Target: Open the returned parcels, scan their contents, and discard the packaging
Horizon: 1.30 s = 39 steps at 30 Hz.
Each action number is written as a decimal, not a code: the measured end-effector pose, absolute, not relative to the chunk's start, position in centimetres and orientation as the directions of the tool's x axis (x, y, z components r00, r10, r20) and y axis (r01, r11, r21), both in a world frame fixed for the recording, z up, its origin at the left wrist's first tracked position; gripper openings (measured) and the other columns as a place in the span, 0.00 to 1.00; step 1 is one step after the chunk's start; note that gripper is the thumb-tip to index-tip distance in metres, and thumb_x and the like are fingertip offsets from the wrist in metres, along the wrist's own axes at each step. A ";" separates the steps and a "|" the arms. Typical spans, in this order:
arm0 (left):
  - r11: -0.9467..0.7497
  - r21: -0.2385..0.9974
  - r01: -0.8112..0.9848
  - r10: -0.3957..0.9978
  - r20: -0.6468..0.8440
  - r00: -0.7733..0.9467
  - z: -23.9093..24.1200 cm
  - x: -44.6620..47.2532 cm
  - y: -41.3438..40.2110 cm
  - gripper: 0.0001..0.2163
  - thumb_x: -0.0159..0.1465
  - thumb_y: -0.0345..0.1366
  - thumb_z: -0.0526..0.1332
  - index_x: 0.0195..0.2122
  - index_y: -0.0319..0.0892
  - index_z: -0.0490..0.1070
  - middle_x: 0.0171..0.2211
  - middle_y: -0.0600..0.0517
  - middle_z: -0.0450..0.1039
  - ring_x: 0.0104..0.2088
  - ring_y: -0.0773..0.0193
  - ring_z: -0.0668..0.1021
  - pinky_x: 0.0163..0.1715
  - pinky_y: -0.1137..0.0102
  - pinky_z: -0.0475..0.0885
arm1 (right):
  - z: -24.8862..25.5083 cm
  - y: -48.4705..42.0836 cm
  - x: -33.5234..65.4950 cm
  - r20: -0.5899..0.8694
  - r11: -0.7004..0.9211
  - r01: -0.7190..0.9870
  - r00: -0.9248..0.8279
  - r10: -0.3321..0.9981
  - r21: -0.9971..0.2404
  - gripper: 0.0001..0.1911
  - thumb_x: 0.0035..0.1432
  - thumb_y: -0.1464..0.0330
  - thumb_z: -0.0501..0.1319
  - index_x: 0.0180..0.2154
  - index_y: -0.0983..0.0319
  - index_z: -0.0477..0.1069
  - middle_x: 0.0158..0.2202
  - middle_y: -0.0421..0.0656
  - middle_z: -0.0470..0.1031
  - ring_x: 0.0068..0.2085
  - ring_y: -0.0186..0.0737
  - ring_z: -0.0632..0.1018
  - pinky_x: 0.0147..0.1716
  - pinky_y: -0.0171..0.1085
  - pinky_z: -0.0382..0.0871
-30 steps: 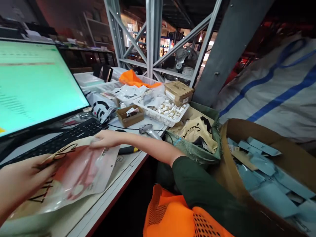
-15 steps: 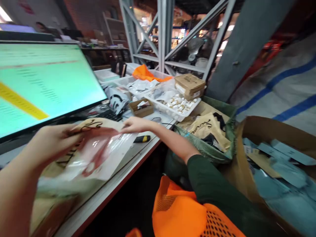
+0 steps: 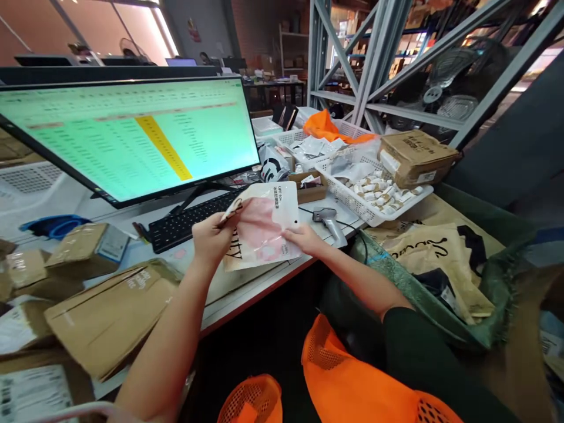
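Both hands hold a flat clear packet [image 3: 264, 226] with a pink item inside and a white printed top. My left hand [image 3: 214, 238] grips its left edge, fingers closed on it. At the packet's lower right corner, my right hand [image 3: 304, 238] pinches it. The packet is raised just above the white table [image 3: 247, 288], in front of the black keyboard [image 3: 189, 218]. A grey barcode scanner [image 3: 328, 220] lies on the table just right of my right hand.
A large monitor [image 3: 127, 135] with a green spreadsheet stands behind the keyboard. Brown mailers [image 3: 106, 305] pile up at the left. White baskets [image 3: 374, 191] with small items, a cardboard box [image 3: 414, 155] and a green sack [image 3: 445, 264] of tan mailers sit at the right.
The view swung left and pulled back, bringing the monitor and the left pile of mailers into sight. Both hands lifted the packet off the table and brought it closer together in front of the keyboard.
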<state>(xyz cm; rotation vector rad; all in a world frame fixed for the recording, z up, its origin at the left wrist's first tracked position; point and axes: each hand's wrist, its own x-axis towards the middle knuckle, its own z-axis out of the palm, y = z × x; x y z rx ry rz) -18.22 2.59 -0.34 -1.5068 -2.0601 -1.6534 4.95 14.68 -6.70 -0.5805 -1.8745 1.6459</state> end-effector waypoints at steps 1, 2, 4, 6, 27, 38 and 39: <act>-0.067 0.658 0.750 0.613 0.620 -0.489 -0.9 -18.3 2.3 0.15 0.58 0.49 0.65 0.28 0.42 0.81 0.21 0.51 0.75 0.23 0.63 0.73 0.26 0.71 0.66 | -6.4 15.0 5.2 0.137 0.176 -0.032 -0.765 0.630 -0.984 0.41 0.52 0.34 0.69 0.42 0.65 0.83 0.39 0.46 0.83 0.42 0.52 0.82 0.45 0.44 0.76; -0.055 0.638 0.768 0.614 0.628 -0.478 -1.4 -18.5 2.0 0.16 0.59 0.50 0.64 0.27 0.42 0.81 0.20 0.51 0.74 0.22 0.63 0.72 0.25 0.71 0.65 | -6.0 15.4 5.5 0.146 0.211 -0.021 -0.787 0.600 -0.977 0.39 0.53 0.34 0.69 0.42 0.66 0.83 0.39 0.46 0.83 0.42 0.52 0.82 0.44 0.44 0.76; -0.043 0.607 0.793 0.607 0.647 -0.462 -2.5 -18.8 1.6 0.17 0.60 0.50 0.64 0.28 0.42 0.81 0.21 0.50 0.75 0.22 0.63 0.73 0.26 0.70 0.65 | -5.1 15.9 6.0 0.183 0.304 -0.005 -0.808 0.561 -0.953 0.37 0.56 0.35 0.67 0.39 0.65 0.84 0.38 0.45 0.84 0.43 0.52 0.82 0.45 0.43 0.76; -0.045 0.576 0.816 0.599 0.670 -0.439 -3.2 -18.8 1.7 0.17 0.60 0.52 0.63 0.29 0.42 0.81 0.23 0.48 0.77 0.24 0.61 0.75 0.28 0.69 0.68 | -4.5 16.0 6.3 0.219 0.391 0.015 -0.808 0.546 -0.920 0.35 0.58 0.37 0.67 0.37 0.64 0.84 0.38 0.45 0.85 0.45 0.54 0.82 0.48 0.44 0.76; -0.261 0.548 0.795 0.892 0.451 -0.017 -2.1 -12.4 1.0 0.14 0.76 0.43 0.58 0.47 0.45 0.83 0.41 0.49 0.85 0.40 0.57 0.86 0.43 0.66 0.81 | 13.7 38.8 29.0 0.244 0.276 0.892 -0.196 0.950 -0.358 0.16 0.69 0.70 0.68 0.54 0.74 0.83 0.45 0.52 0.86 0.46 0.46 0.82 0.50 0.39 0.71; -0.372 0.267 0.889 0.928 0.139 0.347 0.6 2.5 34.2 0.18 0.76 0.37 0.54 0.53 0.37 0.84 0.71 0.38 0.68 0.76 0.40 0.61 0.74 0.45 0.59 | 16.3 38.0 31.1 0.247 0.260 0.905 -0.181 0.952 -0.338 0.16 0.66 0.73 0.67 0.52 0.75 0.84 0.40 0.49 0.86 0.43 0.42 0.81 0.44 0.35 0.70; -0.353 0.285 0.892 0.936 0.117 0.333 0.5 3.3 35.8 0.18 0.75 0.37 0.55 0.53 0.38 0.84 0.70 0.38 0.69 0.76 0.39 0.61 0.74 0.43 0.57 | 16.7 37.7 31.1 0.238 0.248 0.915 -0.176 0.955 -0.317 0.15 0.66 0.74 0.67 0.51 0.75 0.84 0.39 0.48 0.85 0.43 0.42 0.81 0.44 0.35 0.70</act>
